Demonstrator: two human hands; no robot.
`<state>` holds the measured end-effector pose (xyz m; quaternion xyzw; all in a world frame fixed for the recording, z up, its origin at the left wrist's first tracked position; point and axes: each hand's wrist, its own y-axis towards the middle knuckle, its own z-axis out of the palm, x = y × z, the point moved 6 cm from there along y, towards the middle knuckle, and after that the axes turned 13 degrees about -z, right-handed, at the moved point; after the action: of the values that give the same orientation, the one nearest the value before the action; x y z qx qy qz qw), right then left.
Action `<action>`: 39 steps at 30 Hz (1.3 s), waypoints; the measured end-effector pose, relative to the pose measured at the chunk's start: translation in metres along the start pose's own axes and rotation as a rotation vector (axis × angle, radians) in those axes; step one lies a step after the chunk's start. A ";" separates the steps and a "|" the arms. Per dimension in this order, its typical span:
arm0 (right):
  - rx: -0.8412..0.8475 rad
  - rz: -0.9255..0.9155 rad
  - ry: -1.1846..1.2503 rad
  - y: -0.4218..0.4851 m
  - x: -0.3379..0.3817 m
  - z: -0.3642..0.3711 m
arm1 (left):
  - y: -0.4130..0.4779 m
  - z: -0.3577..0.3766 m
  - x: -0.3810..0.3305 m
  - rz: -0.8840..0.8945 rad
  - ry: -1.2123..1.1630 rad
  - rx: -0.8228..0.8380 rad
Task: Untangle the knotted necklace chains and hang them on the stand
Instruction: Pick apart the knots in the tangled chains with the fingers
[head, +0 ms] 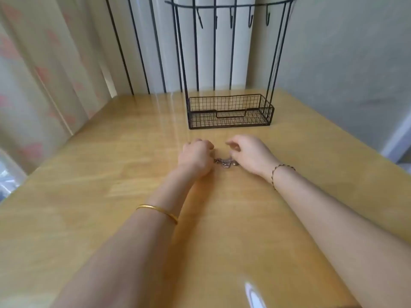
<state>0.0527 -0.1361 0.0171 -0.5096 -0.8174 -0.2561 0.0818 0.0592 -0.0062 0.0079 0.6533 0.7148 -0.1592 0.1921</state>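
Wooden table (89,196) – patterned curtains (33,74) left, grey wall (344,63) right.

No text readable (anywhere in view).

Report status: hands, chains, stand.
Left hand grips tangled chains on table; right hand over them, grip unclear. Stand hooks bare. Nothing between chains and stand.

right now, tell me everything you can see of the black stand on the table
The stand looks like thin black metal wire and stands upright at the far side of the wooden table. Its base is a rectangular mesh basket with a dip in the front wall; nothing shows inside. Slim rods rise from both ends to a curved top bar carrying five bare hooks. The frame cuts off its top. Only the table touches it; the chains lie in front, apart.
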 end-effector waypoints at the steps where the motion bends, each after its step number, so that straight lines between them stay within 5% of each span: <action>1: -0.010 0.023 0.024 -0.001 -0.005 0.005 | 0.000 0.000 -0.001 0.006 0.034 0.000; 12: -0.039 -0.014 0.145 -0.009 -0.004 0.014 | -0.001 -0.002 -0.002 0.141 -0.020 -0.073; 20: -0.090 -0.003 0.298 -0.011 0.010 0.004 | -0.015 -0.011 -0.003 -0.008 -0.713 0.165; 34: -0.150 0.056 0.713 -0.013 0.021 -0.003 | -0.013 -0.015 0.003 -0.089 -1.071 0.200; 39: -0.190 0.029 0.696 -0.014 0.025 -0.007 | -0.016 -0.014 0.000 -0.091 -1.085 0.233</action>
<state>0.0283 -0.1248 0.0279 -0.4087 -0.7058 -0.4880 0.3109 0.0419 -0.0006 0.0196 0.4628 0.5188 -0.5588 0.4521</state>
